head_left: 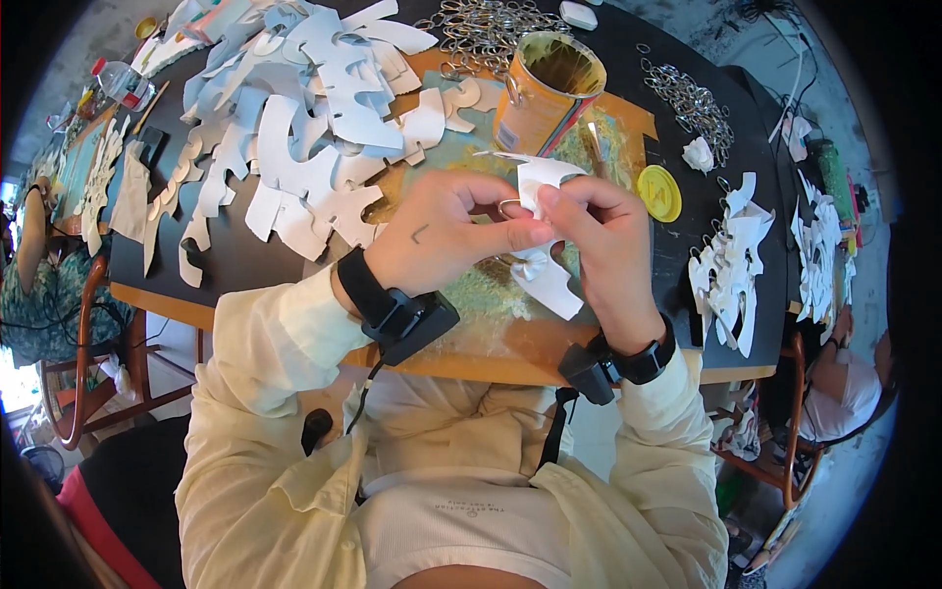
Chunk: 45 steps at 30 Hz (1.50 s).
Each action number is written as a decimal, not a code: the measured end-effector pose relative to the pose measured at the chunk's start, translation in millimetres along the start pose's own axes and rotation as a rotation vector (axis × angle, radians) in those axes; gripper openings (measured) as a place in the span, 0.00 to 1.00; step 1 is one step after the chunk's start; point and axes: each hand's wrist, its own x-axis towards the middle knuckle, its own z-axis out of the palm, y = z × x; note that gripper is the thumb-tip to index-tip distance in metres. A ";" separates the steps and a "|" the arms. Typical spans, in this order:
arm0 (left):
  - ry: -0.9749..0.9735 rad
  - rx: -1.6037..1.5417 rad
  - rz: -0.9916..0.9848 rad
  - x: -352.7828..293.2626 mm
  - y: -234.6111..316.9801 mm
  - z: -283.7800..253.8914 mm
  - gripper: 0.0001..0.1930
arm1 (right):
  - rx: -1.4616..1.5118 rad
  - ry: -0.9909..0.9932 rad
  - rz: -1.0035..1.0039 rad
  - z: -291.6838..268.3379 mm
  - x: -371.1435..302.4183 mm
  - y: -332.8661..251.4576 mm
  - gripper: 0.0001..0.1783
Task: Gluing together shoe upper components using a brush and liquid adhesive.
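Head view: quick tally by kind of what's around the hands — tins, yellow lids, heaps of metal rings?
Open tin: 1
Yellow lid: 1
Heaps of metal rings: 2
Total: 4
Both hands, left hand and right hand, grip one white cut-out.

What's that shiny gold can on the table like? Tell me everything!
The gold can is a round metal tin, golden with a coloured label, standing upright with its lid off so its dark, glossy inside shows. It sits on the messy brown work board, just beyond the hands. A thin stick lies by its base, and white paper cutouts lie to its left.
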 end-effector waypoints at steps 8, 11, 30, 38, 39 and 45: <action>-0.021 -0.074 -0.041 1.0 4.0 3.3 0.16 | 0.070 -0.043 0.072 -3.4 4.0 -0.9 0.09; 0.003 -0.099 -0.019 1.1 3.4 6.0 0.16 | 0.035 -0.089 0.136 -5.9 3.0 -1.4 0.10; 0.034 -0.102 0.093 -0.4 -8.6 -1.1 0.11 | 0.101 -0.005 0.070 6.7 1.1 1.5 0.13; -0.074 -0.183 -0.046 0.2 2.5 -4.7 0.12 | 0.116 0.114 0.043 -11.8 10.4 6.3 0.17; -0.080 -0.182 -0.047 -0.6 3.7 -4.1 0.12 | 0.100 0.073 0.034 -9.9 9.4 3.3 0.18; 0.130 -0.029 -0.014 1.8 3.7 -5.6 0.10 | -0.089 -0.026 -0.056 -13.8 6.0 -4.8 0.20</action>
